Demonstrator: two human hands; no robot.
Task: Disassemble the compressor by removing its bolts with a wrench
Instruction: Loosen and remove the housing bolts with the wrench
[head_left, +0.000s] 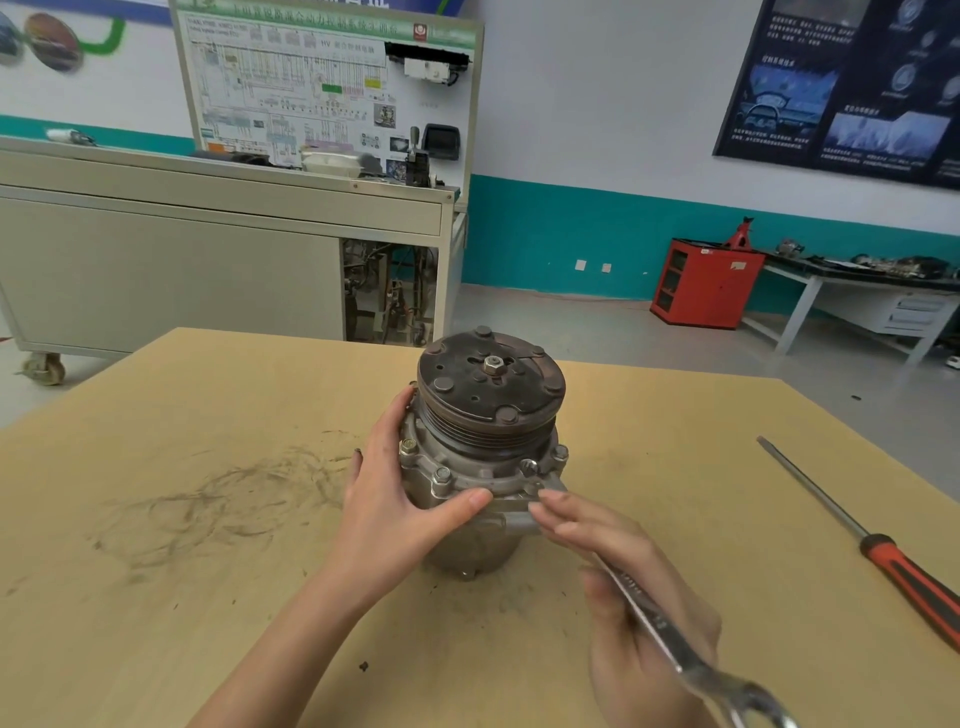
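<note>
Four hex-headed bolts (442, 475) show round the flange (488, 475) of the compressor (483, 540), which stands upright near the middle of the tan wooden table (208, 467), clutch plate (467, 395) up. At its 9 o'clock the left hand (384, 512) wraps the housing, fingers reaching round the side and thumb pressed across the front. A firm hold matters here, since the rounded body would likely turn with the tool. The casing is dull cast grey metal, the pulley (467, 431) is ribbed with grooves, and the plate is rusty brown with round rivet heads and a central nut (492, 365). At 5 o'clock the right hand (623, 561) grips a polished steel wrench (649, 618), whose far end seems to sit on a flange bolt. Its seating looks worth checking before pulling, to avoid rounding the head. At 3 o'clock, well apart, lies a screwdriver (857, 535) with a red and black handle.
</note>
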